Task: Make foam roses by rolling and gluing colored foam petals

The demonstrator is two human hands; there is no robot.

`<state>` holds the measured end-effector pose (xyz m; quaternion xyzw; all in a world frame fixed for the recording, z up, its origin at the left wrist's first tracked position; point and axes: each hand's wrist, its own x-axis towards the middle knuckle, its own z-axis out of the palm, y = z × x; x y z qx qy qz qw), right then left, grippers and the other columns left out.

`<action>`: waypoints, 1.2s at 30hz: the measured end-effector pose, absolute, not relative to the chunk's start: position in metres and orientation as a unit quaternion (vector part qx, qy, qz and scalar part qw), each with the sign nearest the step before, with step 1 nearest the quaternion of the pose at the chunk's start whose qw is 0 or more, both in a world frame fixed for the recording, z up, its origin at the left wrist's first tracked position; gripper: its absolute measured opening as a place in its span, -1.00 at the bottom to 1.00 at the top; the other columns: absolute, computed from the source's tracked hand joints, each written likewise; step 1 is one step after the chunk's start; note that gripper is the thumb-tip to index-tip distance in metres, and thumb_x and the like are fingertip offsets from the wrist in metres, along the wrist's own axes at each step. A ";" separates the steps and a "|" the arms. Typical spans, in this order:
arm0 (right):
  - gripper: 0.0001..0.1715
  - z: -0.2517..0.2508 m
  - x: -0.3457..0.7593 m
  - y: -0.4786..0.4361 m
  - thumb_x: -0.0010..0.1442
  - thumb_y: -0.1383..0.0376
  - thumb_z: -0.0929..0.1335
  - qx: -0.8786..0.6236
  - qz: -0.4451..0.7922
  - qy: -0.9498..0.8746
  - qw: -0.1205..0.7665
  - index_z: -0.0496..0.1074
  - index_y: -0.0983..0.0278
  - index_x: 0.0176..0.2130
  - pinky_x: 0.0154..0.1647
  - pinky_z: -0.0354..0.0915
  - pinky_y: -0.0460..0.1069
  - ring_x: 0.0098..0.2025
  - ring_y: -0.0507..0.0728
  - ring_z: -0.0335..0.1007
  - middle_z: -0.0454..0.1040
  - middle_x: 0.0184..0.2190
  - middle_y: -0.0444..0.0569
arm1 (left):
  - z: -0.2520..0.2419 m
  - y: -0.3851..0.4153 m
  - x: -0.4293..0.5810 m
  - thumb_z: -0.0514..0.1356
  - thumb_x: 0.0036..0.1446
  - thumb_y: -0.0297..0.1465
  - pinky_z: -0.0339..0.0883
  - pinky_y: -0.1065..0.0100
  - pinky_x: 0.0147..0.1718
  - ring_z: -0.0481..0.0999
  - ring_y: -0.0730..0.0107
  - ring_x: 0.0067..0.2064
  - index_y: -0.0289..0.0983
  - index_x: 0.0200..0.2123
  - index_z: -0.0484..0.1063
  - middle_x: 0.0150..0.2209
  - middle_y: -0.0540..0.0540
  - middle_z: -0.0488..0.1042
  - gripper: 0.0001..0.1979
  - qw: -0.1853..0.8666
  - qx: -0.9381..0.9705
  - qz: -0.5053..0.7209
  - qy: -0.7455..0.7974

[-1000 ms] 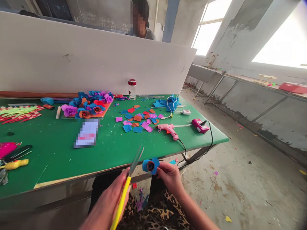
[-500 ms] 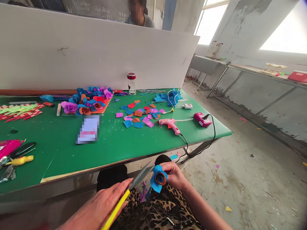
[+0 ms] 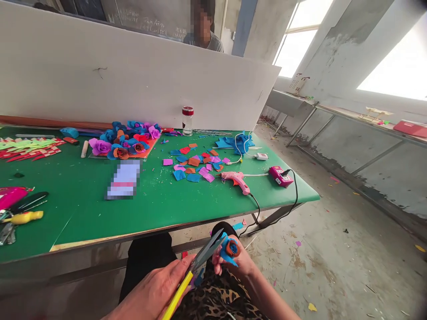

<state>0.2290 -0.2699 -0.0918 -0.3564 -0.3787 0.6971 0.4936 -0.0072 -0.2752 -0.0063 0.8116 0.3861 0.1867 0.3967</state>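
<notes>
Yellow-handled scissors (image 3: 207, 252) are gripped in my left hand (image 3: 159, 284), their blades pointing up and right. The blade tips lie against the blue outer petals of a paper flower (image 3: 232, 249). My right hand (image 3: 243, 262) holds this flower from behind and below, over my lap; its brown and blue rolled centre faces up. Part of the fingers is hidden behind the petals. Beyond them on the green table (image 3: 143, 218) lie scattered paper pieces (image 3: 193, 162) in blue, brown, pink and red, beside a pink glue gun (image 3: 236, 181).
Finished paper flowers (image 3: 126, 141) sit at the back left near a phone (image 3: 124, 179). A jar (image 3: 187, 121) stands before the white board (image 3: 140, 80). A pink power strip (image 3: 280, 176) trails a black cord off the table's right side. Behind the board is a person (image 3: 203, 31).
The flower and my right hand have turned, tilting the flower to the right. The scissors have moved up and right, bringing their blades against the petals. The view has shifted slightly.
</notes>
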 end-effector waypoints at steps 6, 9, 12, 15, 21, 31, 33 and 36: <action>-0.43 -0.092 0.222 -0.271 -0.27 -0.07 0.59 -0.324 0.718 -0.348 0.508 0.41 0.32 -0.61 -0.67 0.25 -0.12 -0.72 -0.02 0.22 0.36 -0.73 -0.11 | -0.024 -0.280 0.008 0.04 0.26 -0.26 0.48 0.37 -0.09 0.61 0.27 -0.11 -0.02 0.20 0.33 -0.15 -0.08 0.60 -0.56 0.353 0.823 0.236 0.376; -0.41 -0.086 0.220 -0.273 -0.27 -0.10 0.58 -0.343 0.708 -0.358 0.502 0.40 0.32 -0.65 -0.66 0.25 -0.10 -0.73 -0.02 0.20 0.33 -0.76 -0.12 | -0.028 -0.284 0.016 0.01 0.28 -0.26 0.48 0.40 -0.10 0.61 0.31 -0.14 -0.03 0.18 0.33 -0.15 -0.07 0.60 -0.58 0.338 0.820 0.250 0.389; -0.41 -0.085 0.220 -0.273 -0.29 -0.11 0.58 -0.352 0.698 -0.361 0.508 0.43 0.32 -0.62 -0.66 0.27 -0.09 -0.73 0.00 0.21 0.34 -0.75 -0.13 | -0.029 -0.284 0.016 0.04 0.26 -0.25 0.48 0.41 -0.12 0.61 0.30 -0.15 -0.07 0.16 0.35 -0.16 -0.08 0.61 -0.59 0.321 0.821 0.260 0.395; -0.45 -0.084 0.226 -0.267 -0.23 -0.09 0.57 -0.367 0.669 -0.383 0.521 0.46 0.32 -0.57 -0.65 0.29 -0.09 -0.69 0.02 0.29 0.43 -0.67 -0.08 | -0.026 -0.269 0.002 0.10 0.20 -0.24 0.48 0.42 -0.16 0.62 0.27 -0.14 -0.08 0.16 0.34 -0.13 -0.07 0.60 -0.55 0.274 0.827 0.246 0.425; -0.67 -0.070 0.243 -0.255 -0.05 0.04 0.54 -0.442 0.525 -0.486 0.541 0.60 0.25 -0.46 -0.49 0.38 -0.04 -0.50 0.09 0.41 0.57 -0.47 0.01 | 0.002 -0.192 -0.040 0.16 0.09 -0.35 0.41 0.27 -0.24 0.60 0.07 -0.11 -0.22 0.08 0.32 -0.11 -0.21 0.57 -0.56 0.070 0.767 0.087 0.632; -0.55 -0.077 0.229 -0.251 -0.22 0.08 0.61 -0.338 0.687 -0.293 0.572 0.51 0.27 -0.40 -0.65 0.21 -0.15 -0.64 -0.04 0.32 0.46 -0.54 -0.14 | 0.005 -0.145 -0.020 0.12 0.15 -0.26 0.37 0.21 -0.23 0.54 -0.02 -0.09 -0.30 -0.01 0.43 -0.16 -0.29 0.53 -0.62 -0.013 0.773 0.028 0.634; -0.55 -0.079 0.227 -0.250 -0.23 0.09 0.62 -0.328 0.700 -0.292 0.563 0.51 0.28 -0.42 -0.63 0.23 -0.16 -0.62 -0.04 0.33 0.46 -0.54 -0.14 | 0.002 -0.144 -0.009 0.13 0.15 -0.26 0.37 0.21 -0.19 0.53 -0.01 -0.09 -0.31 -0.03 0.44 -0.20 -0.27 0.52 -0.63 -0.017 0.782 0.033 0.622; -0.55 -0.082 0.227 -0.249 -0.24 0.10 0.63 -0.312 0.715 -0.278 0.561 0.52 0.30 -0.43 -0.61 0.23 -0.16 -0.64 -0.07 0.31 0.47 -0.55 -0.14 | -0.004 -0.138 -0.003 0.12 0.15 -0.29 0.35 0.19 -0.11 0.50 -0.02 -0.04 -0.32 0.00 0.45 -0.18 -0.29 0.52 -0.62 -0.040 0.794 0.053 0.604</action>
